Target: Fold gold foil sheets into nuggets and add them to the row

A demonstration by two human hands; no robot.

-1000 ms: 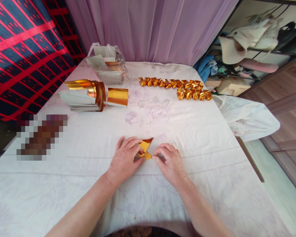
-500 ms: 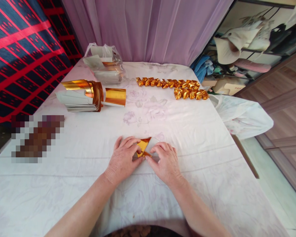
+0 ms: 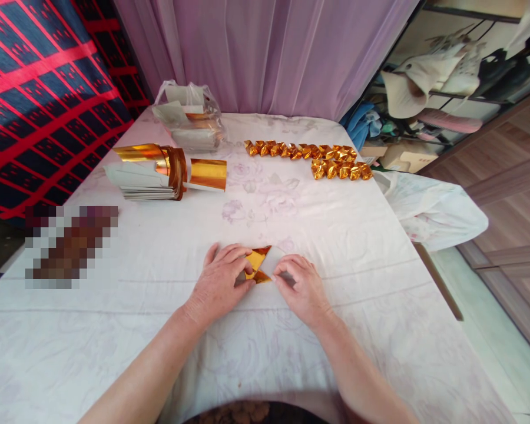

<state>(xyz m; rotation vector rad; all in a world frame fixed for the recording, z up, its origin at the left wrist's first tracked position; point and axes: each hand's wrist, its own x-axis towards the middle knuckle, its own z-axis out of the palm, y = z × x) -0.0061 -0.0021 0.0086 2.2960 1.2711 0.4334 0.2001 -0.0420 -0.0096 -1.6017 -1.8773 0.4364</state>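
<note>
A sheet of gold foil paper (image 3: 257, 259) lies partly folded on the table in front of me, its grey-white back showing toward the right. Two gold flaps come to points on its right side, one at the top and one at the bottom. My left hand (image 3: 223, 274) covers the left part of the paper, thumb and fingers closed on it. At the right side, my right hand (image 3: 300, 285) has thumb and forefinger pinched together at the paper's edge; its other fingers are curled. The fingers hide part of the folds.
Folded gold pieces (image 3: 294, 151) stand in two rows at the back right. A fanned stack of foil sheets (image 3: 150, 176) and a single curved sheet (image 3: 207, 174) lie at the left, before a clear plastic bag (image 3: 212, 123) of paper. A white bag (image 3: 441, 206) hangs beside the table's right edge.
My right hand has slid a little to the right along the paper's lower flap, away from my left thumb. The left hand stays on the paper.
</note>
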